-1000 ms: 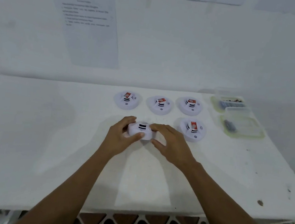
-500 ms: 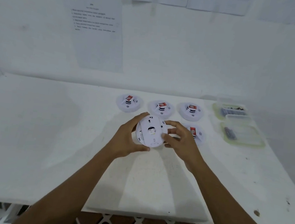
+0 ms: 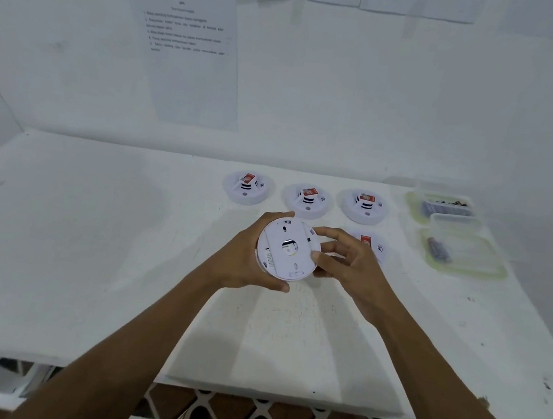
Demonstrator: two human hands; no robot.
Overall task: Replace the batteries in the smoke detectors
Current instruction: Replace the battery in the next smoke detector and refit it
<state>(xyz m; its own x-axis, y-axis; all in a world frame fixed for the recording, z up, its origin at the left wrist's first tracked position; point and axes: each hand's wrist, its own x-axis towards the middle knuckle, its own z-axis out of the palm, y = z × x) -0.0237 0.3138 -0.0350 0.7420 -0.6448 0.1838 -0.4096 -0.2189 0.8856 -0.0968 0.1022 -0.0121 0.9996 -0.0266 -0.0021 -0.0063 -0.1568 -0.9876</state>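
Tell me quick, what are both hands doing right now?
Left hand: holding the smoke detector, fingers curled round its rim.
Right hand: pinching the smoke detector's right edge.

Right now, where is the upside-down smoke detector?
The smoke detector is mid-frame in the head view, held above the table between the left hand and right hand, just in front of the row of three detectors.

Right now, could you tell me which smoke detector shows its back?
The smoke detector held between the left hand and right hand; the other four detectors lie on the table, red stickers up.
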